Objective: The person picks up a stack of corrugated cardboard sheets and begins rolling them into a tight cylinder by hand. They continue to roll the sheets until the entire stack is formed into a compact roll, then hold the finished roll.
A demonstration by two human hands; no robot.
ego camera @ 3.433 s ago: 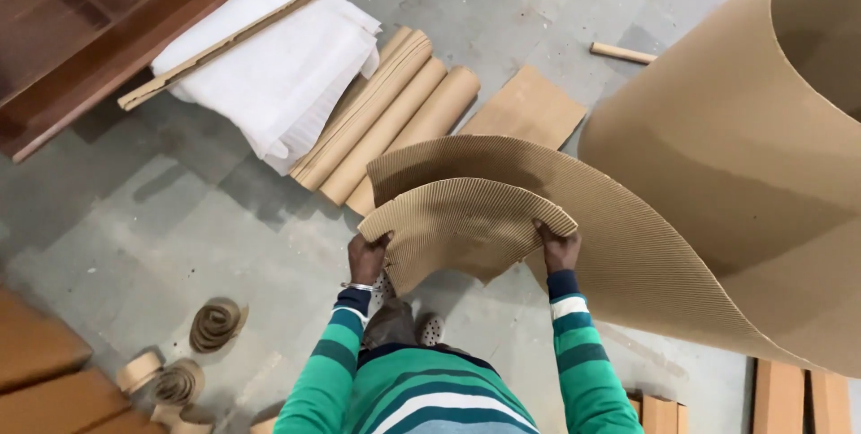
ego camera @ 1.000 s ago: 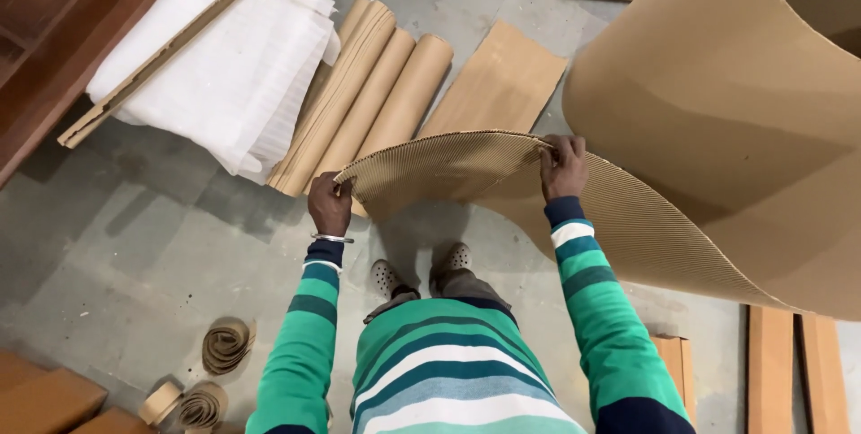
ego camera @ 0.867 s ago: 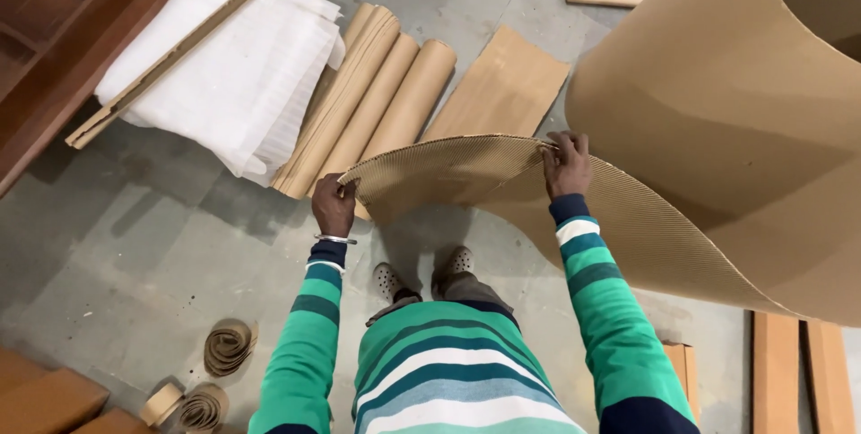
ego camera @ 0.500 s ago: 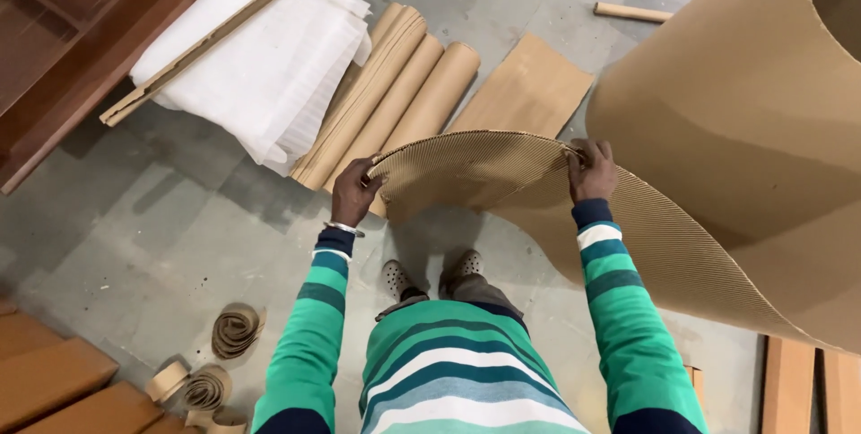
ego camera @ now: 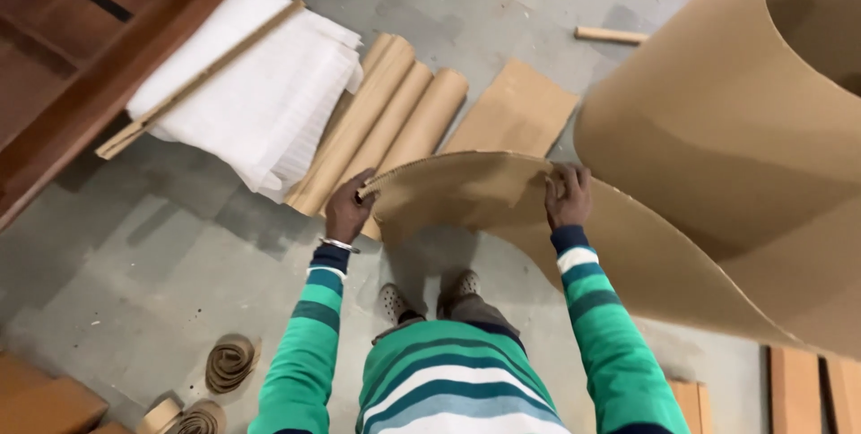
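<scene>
I stand over a grey floor and hold the free end of a wide brown corrugated cardboard sheet [ego camera: 466, 196] that unwinds from a big roll [ego camera: 717, 138] on my right. My left hand [ego camera: 348, 208] grips the sheet's left corner, fingers curled over the edge. My right hand [ego camera: 568, 195] grips the top edge further right, with the sheet curving away below my right sleeve. My shoes [ego camera: 429, 295] show under the sheet.
Three rolled brown tubes [ego camera: 377, 129] lie ahead beside a flat cardboard piece [ego camera: 516, 111]. White foam sheets [ego camera: 251, 102] with a wooden stick [ego camera: 197, 80] lie left, next to dark wooden furniture [ego camera: 81, 57]. Coiled cardboard strips [ego camera: 229, 364] sit lower left. Wooden planks [ego camera: 807, 385] lie lower right.
Earlier the sheet's end was curled down between my hands; now it is stretched flat and wider. My hands have moved apart and slightly forward, and my view shifted.
</scene>
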